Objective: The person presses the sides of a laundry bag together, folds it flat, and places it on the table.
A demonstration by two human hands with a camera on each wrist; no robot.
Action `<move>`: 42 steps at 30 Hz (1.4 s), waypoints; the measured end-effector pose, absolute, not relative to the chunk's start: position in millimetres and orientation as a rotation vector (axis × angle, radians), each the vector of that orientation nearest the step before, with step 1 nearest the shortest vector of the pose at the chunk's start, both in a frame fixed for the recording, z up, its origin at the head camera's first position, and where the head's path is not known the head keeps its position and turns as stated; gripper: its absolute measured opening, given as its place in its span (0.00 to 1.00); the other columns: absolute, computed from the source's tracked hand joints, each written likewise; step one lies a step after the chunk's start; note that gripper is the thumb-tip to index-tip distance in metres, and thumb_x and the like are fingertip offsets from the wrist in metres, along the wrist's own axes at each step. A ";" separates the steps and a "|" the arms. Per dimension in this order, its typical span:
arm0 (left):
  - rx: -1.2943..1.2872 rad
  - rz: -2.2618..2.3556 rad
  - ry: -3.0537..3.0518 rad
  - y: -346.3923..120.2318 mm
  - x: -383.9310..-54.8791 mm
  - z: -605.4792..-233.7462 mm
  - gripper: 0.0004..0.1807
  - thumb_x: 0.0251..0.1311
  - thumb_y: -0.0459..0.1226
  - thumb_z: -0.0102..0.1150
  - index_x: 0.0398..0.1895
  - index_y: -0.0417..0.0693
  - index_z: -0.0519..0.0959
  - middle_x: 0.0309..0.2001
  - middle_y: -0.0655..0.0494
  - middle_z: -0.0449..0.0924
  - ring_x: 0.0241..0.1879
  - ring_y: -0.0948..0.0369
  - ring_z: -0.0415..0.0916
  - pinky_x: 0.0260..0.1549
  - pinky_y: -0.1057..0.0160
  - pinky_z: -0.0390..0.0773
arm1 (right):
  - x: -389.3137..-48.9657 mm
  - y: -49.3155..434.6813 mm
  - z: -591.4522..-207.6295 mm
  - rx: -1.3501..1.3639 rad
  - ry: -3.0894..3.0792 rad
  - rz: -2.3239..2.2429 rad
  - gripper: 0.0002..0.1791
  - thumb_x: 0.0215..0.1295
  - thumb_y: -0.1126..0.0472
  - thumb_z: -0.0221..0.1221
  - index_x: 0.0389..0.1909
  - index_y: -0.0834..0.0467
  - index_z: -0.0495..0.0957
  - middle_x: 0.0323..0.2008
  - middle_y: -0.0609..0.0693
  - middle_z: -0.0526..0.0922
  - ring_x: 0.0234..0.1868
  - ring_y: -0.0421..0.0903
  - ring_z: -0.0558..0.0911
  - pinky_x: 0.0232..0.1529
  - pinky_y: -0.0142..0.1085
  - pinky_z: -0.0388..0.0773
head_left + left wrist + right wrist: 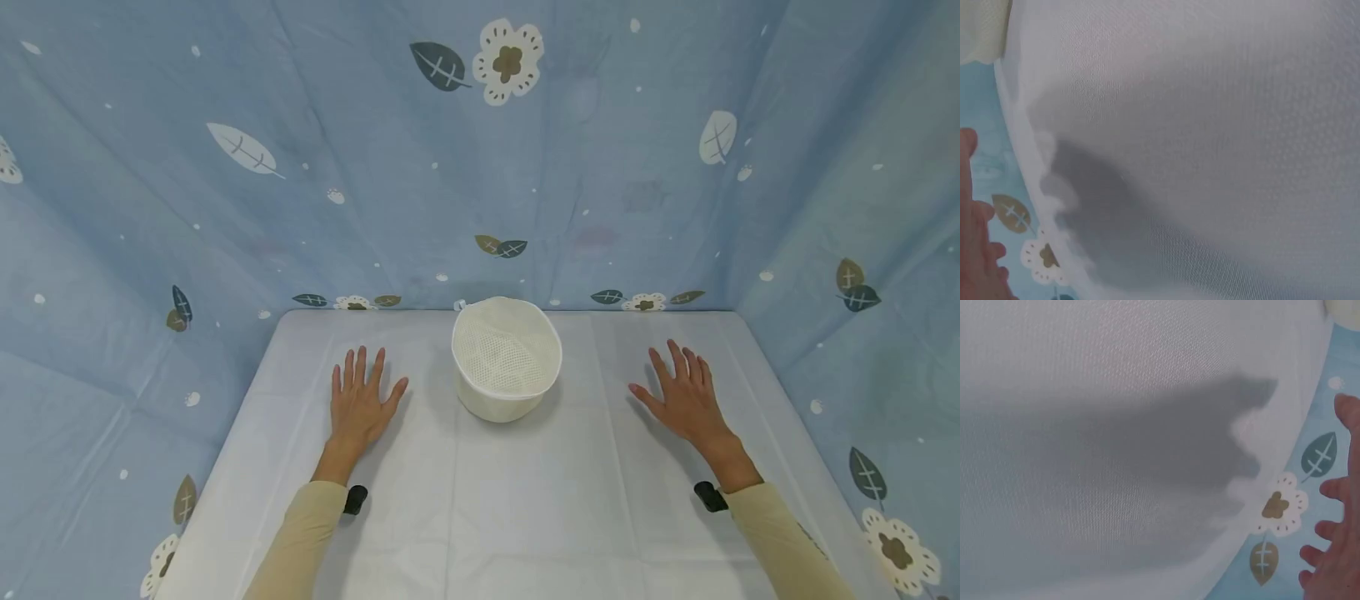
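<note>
- The basket (507, 404) is at the far middle of the table (525, 508), just short of the far edge, between the hands and apart from both. It is creamy white, with mesh inside, a round mouth facing up and a small clear tab at the far left of its rim.
- The left hand (357, 410) is left of the basket, palm down, fingers spread and pointing far, thumb out to the right. It is wide open and has hold of nothing.
- The right hand (688, 407) is right of the basket, palm down, fingers spread and pointing far and left, thumb out to the left. It too is well open and has hold of nothing.
- Both hands cast shadows on the white table cover.
- Pale yellow sleeves (303, 533) reach in from the near side; a black device (356, 500) shows at each wrist.
- A blue curtain (375, 125) with leaves and flowers hangs on the far, left and right sides.
</note>
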State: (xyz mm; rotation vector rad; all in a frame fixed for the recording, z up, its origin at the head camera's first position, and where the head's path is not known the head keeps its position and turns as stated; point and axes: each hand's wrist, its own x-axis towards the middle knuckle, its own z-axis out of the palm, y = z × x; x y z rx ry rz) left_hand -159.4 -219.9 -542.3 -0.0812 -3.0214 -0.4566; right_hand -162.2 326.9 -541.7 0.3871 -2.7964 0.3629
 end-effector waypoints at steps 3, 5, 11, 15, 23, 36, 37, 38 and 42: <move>-0.103 -0.466 -2.969 -219.2 -159.2 -541.8 0.40 0.76 0.56 0.47 0.81 0.42 0.55 0.79 0.32 0.48 0.79 0.37 0.39 0.75 0.36 0.37 | -163.7 325.2 -540.8 0.420 -2.725 0.340 0.38 0.61 0.52 0.69 0.66 0.71 0.71 0.65 0.75 0.68 0.65 0.73 0.66 0.67 0.69 0.59; -0.113 -0.459 -2.930 -218.8 -159.2 -542.0 0.38 0.77 0.54 0.49 0.79 0.40 0.59 0.77 0.30 0.53 0.77 0.35 0.46 0.74 0.35 0.45 | -164.9 323.7 -540.0 0.435 -2.686 0.349 0.34 0.61 0.57 0.70 0.63 0.72 0.73 0.60 0.74 0.72 0.61 0.72 0.70 0.64 0.68 0.63; -0.124 -0.461 -2.809 -216.4 -159.4 -540.2 0.34 0.76 0.51 0.51 0.72 0.33 0.68 0.68 0.27 0.65 0.67 0.33 0.62 0.66 0.35 0.63 | -168.8 319.9 -539.2 0.493 -2.567 0.401 0.23 0.60 0.65 0.71 0.53 0.74 0.79 0.49 0.72 0.81 0.51 0.70 0.79 0.53 0.66 0.74; -0.124 -0.487 -2.745 -212.7 -159.0 -536.3 0.31 0.76 0.49 0.53 0.68 0.31 0.71 0.64 0.27 0.71 0.62 0.32 0.67 0.62 0.36 0.68 | -169.4 316.4 -538.3 0.502 -2.531 0.441 0.19 0.60 0.67 0.70 0.49 0.73 0.81 0.46 0.71 0.82 0.48 0.69 0.80 0.49 0.65 0.76; -0.142 -0.493 -2.660 -204.7 -159.8 -529.7 0.29 0.75 0.47 0.55 0.63 0.29 0.75 0.59 0.27 0.75 0.57 0.32 0.72 0.58 0.36 0.73 | -172.8 309.6 -532.7 0.528 -2.489 0.483 0.16 0.61 0.69 0.69 0.47 0.73 0.81 0.44 0.70 0.83 0.46 0.69 0.81 0.47 0.63 0.77; -0.189 -0.502 -2.579 -192.2 -163.7 -514.7 0.26 0.75 0.46 0.56 0.60 0.29 0.77 0.55 0.29 0.79 0.54 0.33 0.76 0.53 0.37 0.77 | -177.6 290.0 -519.7 0.472 -2.526 0.544 0.15 0.65 0.67 0.67 0.50 0.71 0.81 0.47 0.69 0.83 0.49 0.67 0.81 0.51 0.62 0.77; -0.193 -0.505 -2.572 -191.0 -164.2 -513.3 0.26 0.75 0.46 0.56 0.60 0.29 0.78 0.55 0.29 0.79 0.54 0.33 0.76 0.53 0.37 0.77 | -177.8 288.3 -518.6 0.468 -2.532 0.550 0.16 0.65 0.67 0.67 0.50 0.71 0.81 0.48 0.69 0.83 0.50 0.67 0.81 0.51 0.62 0.77; -0.197 -0.507 -2.565 -189.8 -164.8 -512.2 0.26 0.75 0.46 0.56 0.60 0.29 0.78 0.55 0.29 0.79 0.54 0.33 0.76 0.52 0.37 0.77 | -177.9 286.5 -517.3 0.462 -2.538 0.556 0.16 0.66 0.67 0.67 0.51 0.71 0.81 0.48 0.69 0.83 0.50 0.67 0.80 0.52 0.62 0.77; -0.217 -0.523 -2.532 -184.2 -166.3 -507.0 0.25 0.75 0.45 0.56 0.58 0.29 0.79 0.53 0.29 0.80 0.52 0.33 0.77 0.49 0.37 0.79 | -178.5 279.7 -512.7 0.450 -2.548 0.574 0.16 0.66 0.66 0.66 0.52 0.70 0.81 0.49 0.68 0.83 0.51 0.66 0.80 0.53 0.62 0.77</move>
